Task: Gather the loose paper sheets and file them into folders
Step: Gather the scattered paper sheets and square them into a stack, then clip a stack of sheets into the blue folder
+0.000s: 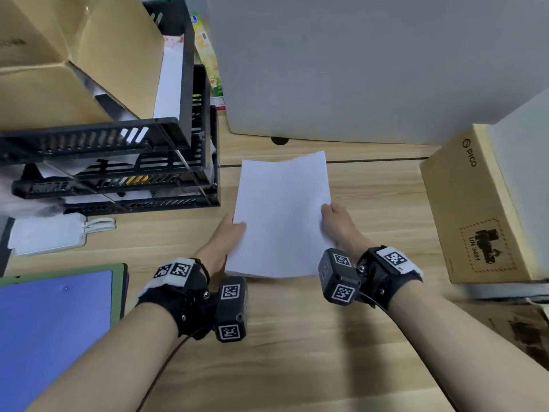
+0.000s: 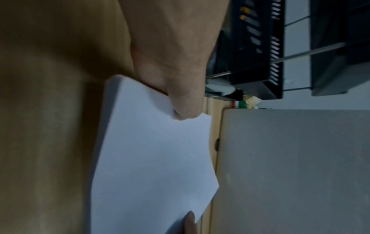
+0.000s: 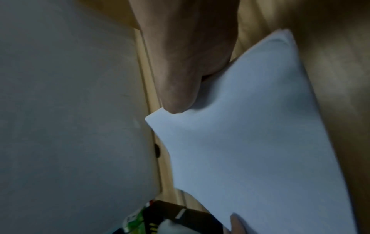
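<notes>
Gripping blank paper sheets (image 1: 282,215), left hand (image 1: 230,236) and right hand (image 1: 338,223) sit beside a "PICO", "UN 3481" box (image 1: 472,203).

Head view bright and evenly lit, wide-angle bending at edges, both wrist views dim, blurred

Paper stack (image 1: 282,215) is hiding the fingers of both the left hand (image 1: 230,237) and right hand (image 1: 338,224) underneath, and the blue folder (image 1: 53,331) is getting cropped at the head view's left edge.
</notes>
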### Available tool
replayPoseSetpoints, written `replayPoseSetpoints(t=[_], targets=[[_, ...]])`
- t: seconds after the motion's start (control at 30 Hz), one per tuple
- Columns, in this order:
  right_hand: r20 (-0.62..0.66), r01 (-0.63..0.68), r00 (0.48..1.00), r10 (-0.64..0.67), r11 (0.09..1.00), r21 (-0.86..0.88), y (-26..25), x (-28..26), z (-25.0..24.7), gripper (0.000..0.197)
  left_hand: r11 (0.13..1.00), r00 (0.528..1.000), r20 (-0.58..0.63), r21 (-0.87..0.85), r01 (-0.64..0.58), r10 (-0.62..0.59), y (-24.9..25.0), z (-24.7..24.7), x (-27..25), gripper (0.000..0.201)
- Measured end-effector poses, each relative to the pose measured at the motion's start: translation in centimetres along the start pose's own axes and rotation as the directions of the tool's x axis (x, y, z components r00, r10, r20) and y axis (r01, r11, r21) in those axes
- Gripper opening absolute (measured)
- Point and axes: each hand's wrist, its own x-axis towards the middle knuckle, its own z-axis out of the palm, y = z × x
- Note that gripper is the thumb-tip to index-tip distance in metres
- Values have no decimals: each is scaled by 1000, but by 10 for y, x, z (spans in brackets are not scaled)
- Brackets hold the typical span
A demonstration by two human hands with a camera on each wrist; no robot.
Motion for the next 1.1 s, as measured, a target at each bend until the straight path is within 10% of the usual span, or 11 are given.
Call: replayPoseSetpoints(t=[0.37,0.57,0.77,1.1], targets=[[116,-141,984,134,989,49,-8,0,3,8,992,992,-128,-123,5,-21,-8,-13,20,42],[156,-311,945,287,936,162,11,-12,8,28,997,1000,-6,-71,15,-16,-14,-3,7,47],[145,-235,964,222,969,79,22,-19,8,46,979,984,-34,-118,168,-173,-34,2,-8,43],[92,-162,981,171,982,-93,21,-64,-2,37,989,985,-142,-119,84,-101,-42,-31,-40,35]])
